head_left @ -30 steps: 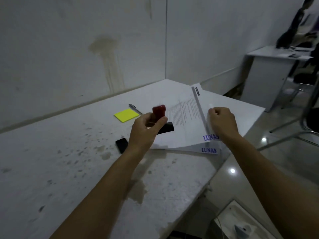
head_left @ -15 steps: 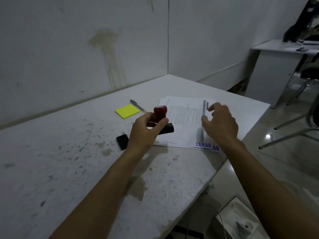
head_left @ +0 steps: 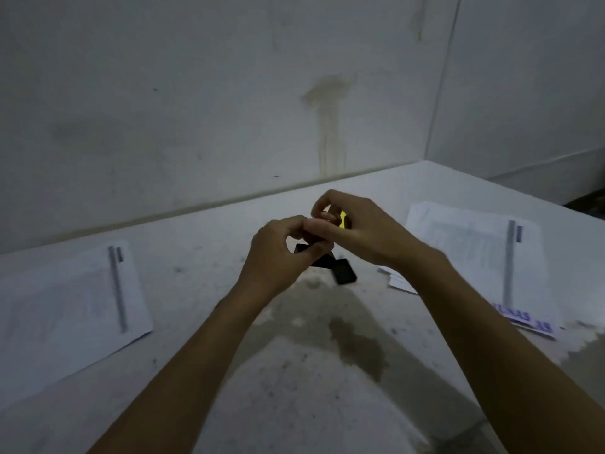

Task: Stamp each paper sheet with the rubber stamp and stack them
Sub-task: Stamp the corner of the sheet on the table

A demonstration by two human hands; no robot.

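My left hand (head_left: 278, 257) grips the rubber stamp (head_left: 303, 249) above the middle of the table; only its black base and a sliver of the red handle show. My right hand (head_left: 360, 231) has come in from the right, and its fingers curl over the top of the handle. A small black ink pad (head_left: 344, 274) lies on the table just below the hands. To the right lies the stack of stamped sheets (head_left: 474, 257) with blue LUNAS marks at its near edge. A pile of printed sheets (head_left: 65, 306) with no visible mark lies to the left.
A yellow sticky note (head_left: 343, 218) peeks out behind my right hand. The white table (head_left: 294, 371) is speckled and has a dark stain near its middle. A wall runs close along the far edge, and the table's right corner ends beyond the stamped stack.
My right hand has left the stamped stack and moved left onto the stamp in my left hand. The view has swung left, bringing the left pile into sight.
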